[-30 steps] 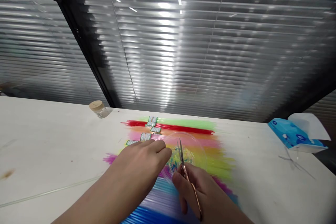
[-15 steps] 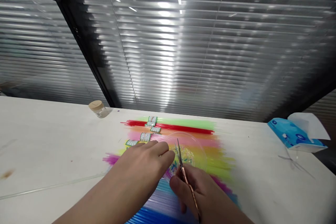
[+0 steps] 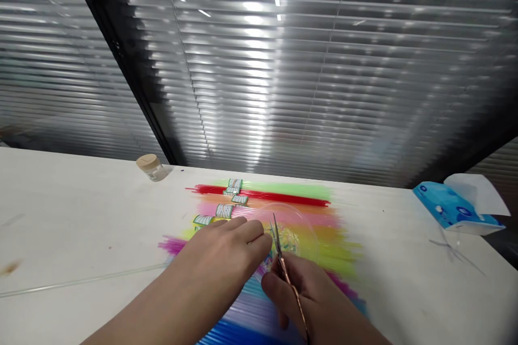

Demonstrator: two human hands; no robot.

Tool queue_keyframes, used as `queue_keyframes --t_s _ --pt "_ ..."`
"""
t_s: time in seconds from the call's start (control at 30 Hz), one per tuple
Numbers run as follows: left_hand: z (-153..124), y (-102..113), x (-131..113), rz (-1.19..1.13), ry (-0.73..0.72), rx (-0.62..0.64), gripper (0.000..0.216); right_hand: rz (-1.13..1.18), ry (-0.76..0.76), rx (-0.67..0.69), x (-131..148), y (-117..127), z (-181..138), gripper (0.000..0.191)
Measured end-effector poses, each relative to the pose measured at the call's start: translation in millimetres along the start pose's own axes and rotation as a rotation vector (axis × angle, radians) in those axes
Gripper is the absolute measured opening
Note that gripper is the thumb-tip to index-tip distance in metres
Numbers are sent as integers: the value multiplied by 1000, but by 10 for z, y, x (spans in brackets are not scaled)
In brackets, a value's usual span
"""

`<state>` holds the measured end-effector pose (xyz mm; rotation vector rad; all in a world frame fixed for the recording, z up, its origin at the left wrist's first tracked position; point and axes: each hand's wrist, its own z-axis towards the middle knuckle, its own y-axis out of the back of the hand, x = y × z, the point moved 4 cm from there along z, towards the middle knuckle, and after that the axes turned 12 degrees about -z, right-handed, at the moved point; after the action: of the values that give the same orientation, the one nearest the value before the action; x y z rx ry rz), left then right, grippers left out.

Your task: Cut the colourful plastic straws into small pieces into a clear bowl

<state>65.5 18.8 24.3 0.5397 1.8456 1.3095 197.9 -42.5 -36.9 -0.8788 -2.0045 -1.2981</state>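
My right hand (image 3: 301,291) is wrapped around copper-handled scissors (image 3: 283,267), whose slim blades point up and stand slightly apart. Just left of the blades, my left hand (image 3: 237,250) is closed with fingers curled down. A long pale translucent straw (image 3: 84,283) runs from the left edge under my left forearm towards those fingers; its far end is hidden. Below both hands sits a clear round bowl (image 3: 309,226) with small colourful cut pieces (image 3: 289,240) inside. It rests on bundles of thin plastic straws in many colours, among them red ones (image 3: 283,198) and blue ones (image 3: 238,334).
Paper-labelled bands (image 3: 224,211) wrap the left ends of several bundles. A jar with a wooden lid (image 3: 150,167) stands at the back left of the white table (image 3: 81,215). At the right lies a blue tissue pack (image 3: 453,207). Window blinds (image 3: 259,91) rise behind the table.
My left hand has shifted slightly right, closer to the scissor blades, and the pale straw has moved a little with it. My right hand and the scissors look nearly still.
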Motion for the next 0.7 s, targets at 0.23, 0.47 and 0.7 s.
queue_keyframes --t_s 0.23,0.47,0.7 --pt "7 14 -3 -7 -4 -30 29 9 19 7 -13 2 9 61" --pt "16 16 -9 4 16 -13 31 5 23 6 -17 -5 4 62" --pt "10 23 -2 5 49 12 28 41 -11 19 -29 -9 -3 56"
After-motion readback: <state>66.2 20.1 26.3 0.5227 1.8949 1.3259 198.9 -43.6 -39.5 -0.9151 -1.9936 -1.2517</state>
